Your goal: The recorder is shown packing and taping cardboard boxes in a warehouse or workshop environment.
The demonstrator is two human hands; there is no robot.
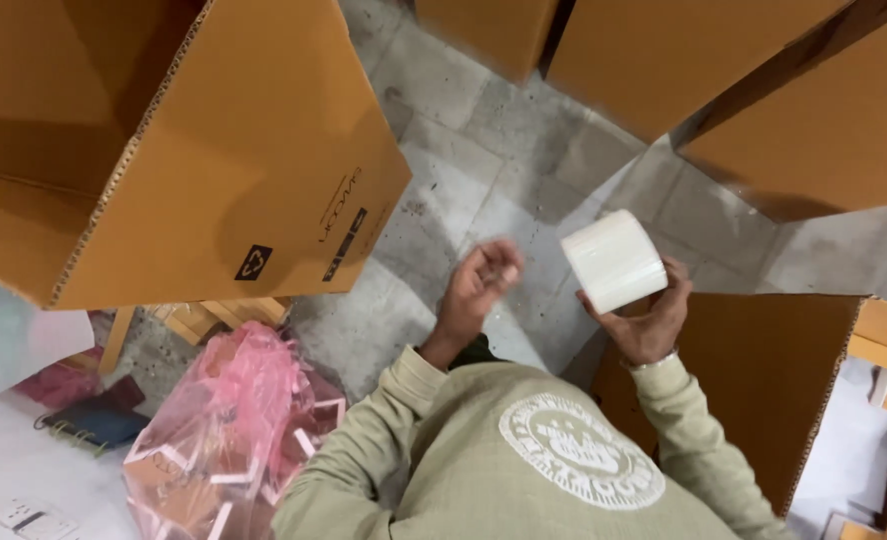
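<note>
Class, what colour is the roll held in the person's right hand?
White, seen best in the head view: the roll rests in the right hand.

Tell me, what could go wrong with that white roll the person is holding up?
The white roll rests only on the fingertips of the right hand, so it might tip off and drop onto the stone floor. The left hand is apart from it, curled, and gives no support. The cardboard boxes crowd close around, so a swinging elbow could bump one. The pink plastic bag lies beside the person and might catch a foot.
</note>
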